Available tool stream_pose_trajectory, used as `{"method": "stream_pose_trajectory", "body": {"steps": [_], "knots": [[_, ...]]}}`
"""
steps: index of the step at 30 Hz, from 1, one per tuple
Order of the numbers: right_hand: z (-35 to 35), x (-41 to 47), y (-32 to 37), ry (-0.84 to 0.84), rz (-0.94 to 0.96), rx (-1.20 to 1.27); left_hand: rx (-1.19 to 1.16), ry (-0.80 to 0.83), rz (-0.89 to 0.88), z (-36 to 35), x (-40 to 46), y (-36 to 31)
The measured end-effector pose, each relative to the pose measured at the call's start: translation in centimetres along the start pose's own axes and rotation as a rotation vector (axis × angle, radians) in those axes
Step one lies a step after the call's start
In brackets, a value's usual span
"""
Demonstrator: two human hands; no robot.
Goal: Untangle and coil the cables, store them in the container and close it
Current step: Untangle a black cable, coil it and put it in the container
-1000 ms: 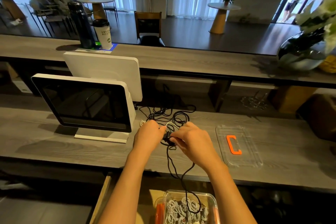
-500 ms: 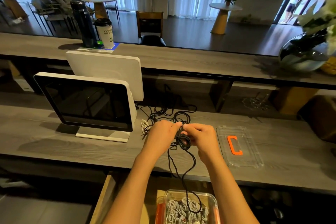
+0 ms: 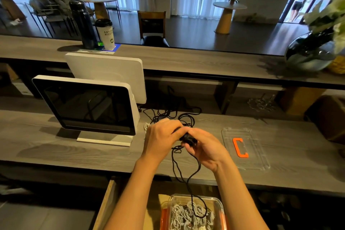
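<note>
1. Both hands meet over the grey wood-grain counter, right of the POS monitor.
2. Right hand: fingers curled round a small black cable coil, thumb on top. Coil is pinched tight, clear of the counter surface.
3. Left hand: fingers curled in toward the same coil, fingertips touching the cable at the coil's left side. Back of hand faces camera, so exact grip is hidden.
4. Loose tail of the black cable hangs from the coil over the counter edge in a long loop; its lower end lies in the clear container below.
5. Container sits in an open drawer under the counter, already holding white coiled cables.
6. More tangled black cable lies on the counter behind the hands; a bit of white cable just left of it.
7. Clear lid with orange latch lies flat on the counter, right of the hands, apart from the container.
</note>
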State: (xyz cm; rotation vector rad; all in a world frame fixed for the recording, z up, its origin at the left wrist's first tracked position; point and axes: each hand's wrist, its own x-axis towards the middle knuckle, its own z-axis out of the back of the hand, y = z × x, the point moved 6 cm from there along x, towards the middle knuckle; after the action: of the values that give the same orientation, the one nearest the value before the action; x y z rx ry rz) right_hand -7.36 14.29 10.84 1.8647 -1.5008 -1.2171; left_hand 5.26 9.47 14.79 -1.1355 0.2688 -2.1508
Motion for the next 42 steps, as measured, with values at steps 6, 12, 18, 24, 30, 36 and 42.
{"method": "stream_pose_trajectory", "body": {"steps": [6, 12, 18, 24, 30, 36, 42], "knots": [[-0.1, -0.5, 2.6, -0.107, 0.558, -0.582, -0.414, -0.038, 0.798, -0.2, -0.8, 2.2], [-0.8, -1.0, 2.5, -0.122, 0.73, -0.788, -0.764, 0.502, 1.12, -2.5, -3.0, 1.7], [-0.1, -0.9, 3.6, -0.115, 0.577, -0.764, -0.613, 0.466, 0.879, -1.9, -1.7, 1.2], [0.6, -0.4, 3.2, 0.01, 0.326, -0.388, -0.467, 0.437, 0.661, -1.2, -0.7, 0.1], [1.1, 0.7, 0.9, 0.05, 0.092, -0.083, -0.431, 0.348, 0.358, -1.3, -0.2, 0.4], [1.2, 0.5, 2.4, -0.029, 0.334, -0.192, -0.665, 0.28, 0.516, -1.4, -0.7, 1.1], [0.3, -0.7, 3.3, 0.024, 0.51, -0.343, -1.064, 0.365, 1.03, -2.1, -1.5, 0.8]]}}
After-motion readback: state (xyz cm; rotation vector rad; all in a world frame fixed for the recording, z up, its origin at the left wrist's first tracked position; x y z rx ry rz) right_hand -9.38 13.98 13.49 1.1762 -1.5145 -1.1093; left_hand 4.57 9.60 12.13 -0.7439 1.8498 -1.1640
